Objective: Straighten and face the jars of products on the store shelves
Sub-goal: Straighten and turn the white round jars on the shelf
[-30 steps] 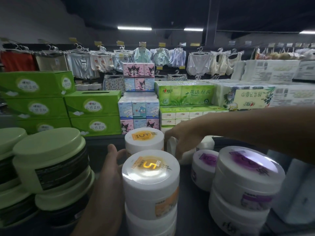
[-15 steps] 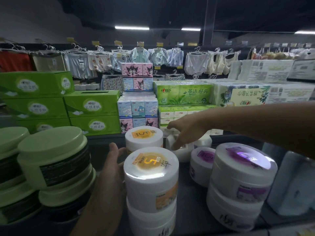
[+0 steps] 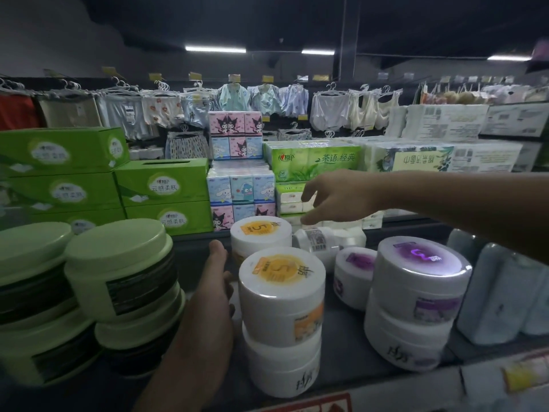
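Jars (image 3: 280, 295) stand stacked on a dark shelf (image 3: 346, 346) under ceiling striplights (image 3: 215, 49).

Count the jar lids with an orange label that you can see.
2. The near orange lid tops the front stack, beside the left hand; the far orange lid sits just behind it. Lids of lower stacked jars are hidden.

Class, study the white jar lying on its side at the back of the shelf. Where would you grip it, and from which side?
Grip the tipped jar across its curved wall, coming from above, where the right hand hovers open. It lies on its side, barcode label up. An orange-lidded jar flanks one end and a purple-lidded jar stands in front, so the top looks freest.
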Available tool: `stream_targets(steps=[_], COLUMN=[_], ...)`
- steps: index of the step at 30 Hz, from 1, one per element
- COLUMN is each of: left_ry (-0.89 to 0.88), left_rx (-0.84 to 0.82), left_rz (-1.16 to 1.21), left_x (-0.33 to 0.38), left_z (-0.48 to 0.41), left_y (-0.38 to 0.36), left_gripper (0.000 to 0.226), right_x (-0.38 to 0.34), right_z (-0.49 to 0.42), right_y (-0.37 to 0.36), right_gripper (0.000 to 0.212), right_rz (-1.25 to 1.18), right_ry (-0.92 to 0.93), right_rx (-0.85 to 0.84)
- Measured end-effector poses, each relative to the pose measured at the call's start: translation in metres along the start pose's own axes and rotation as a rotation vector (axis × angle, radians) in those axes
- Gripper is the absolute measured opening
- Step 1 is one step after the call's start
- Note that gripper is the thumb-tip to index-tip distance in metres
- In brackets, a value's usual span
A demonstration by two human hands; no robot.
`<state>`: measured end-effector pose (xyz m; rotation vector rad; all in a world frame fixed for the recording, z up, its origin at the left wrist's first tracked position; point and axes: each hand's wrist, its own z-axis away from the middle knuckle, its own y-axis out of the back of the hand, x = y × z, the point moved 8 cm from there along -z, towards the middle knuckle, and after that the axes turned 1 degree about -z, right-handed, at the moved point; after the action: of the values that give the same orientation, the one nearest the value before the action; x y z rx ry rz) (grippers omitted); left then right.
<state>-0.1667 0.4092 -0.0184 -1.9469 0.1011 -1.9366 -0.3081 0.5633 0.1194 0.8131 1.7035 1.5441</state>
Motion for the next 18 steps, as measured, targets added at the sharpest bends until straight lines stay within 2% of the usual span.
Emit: stream_targets(steps=[3, 8, 14, 18], left_ry=[-0.022, -0.077, -0.084, -0.117], left_rx=[-0.002, 0.013, -0.057, -0.081], left_rz=[0.022, -0.077, -0.054, -0.103], left_x=[0.004, 0.014, 0.014, 0.014], left_z=[0.003, 0.017, 0.017, 0.017], left_y=[-0.004, -0.012, -0.004, -0.001], left_gripper=[0.064, 0.029, 0.024, 0.043], right_x=[-0.006, -0.018, -0.030, -0.038], right_z=[0.013, 0.037, 0.065, 0.081], right_y=[0.009, 0.023, 0.032, 0.028], right_gripper=[0.062, 0.056, 0.053, 0.056], right_rz=[-0.042, -0.138, -0.256, -0.290], right_ry=[-0.015, -0.040, -0.092, -0.122], right_rx=[0.043, 0.145, 0.260, 0.320])
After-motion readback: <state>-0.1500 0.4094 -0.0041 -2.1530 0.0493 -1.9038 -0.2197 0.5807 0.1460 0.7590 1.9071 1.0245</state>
